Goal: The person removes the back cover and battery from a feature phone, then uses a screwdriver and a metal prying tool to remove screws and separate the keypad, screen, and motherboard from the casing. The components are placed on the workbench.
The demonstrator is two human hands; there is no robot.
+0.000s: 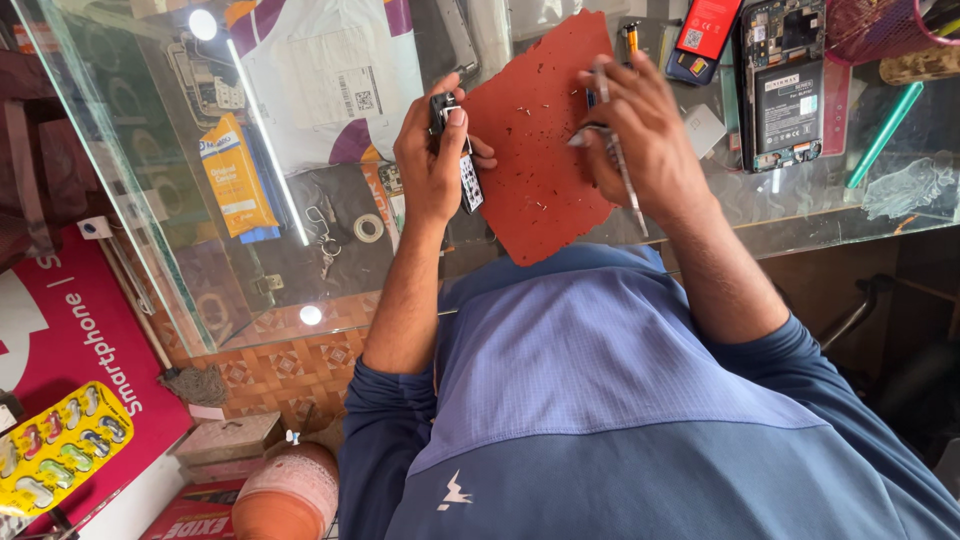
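Small black keypad phone (pixel 455 150), partly dismantled, is held above the glass bench (pixel 800 210) near its front edge, left hand (pixel 432 160) fingers closed around it. Right hand (pixel 630 130) pinches thin metal tweezers (pixel 622 170) over the red rubber mat (pixel 535 150) strewn with tiny screws; reassembly remains.

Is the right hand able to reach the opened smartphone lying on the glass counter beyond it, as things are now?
Probably yes. The right hand holds a thin tool over the red mat, and the opened smartphone lies just beyond it on the glass counter. Nothing stands between them, though the hand is occupied.
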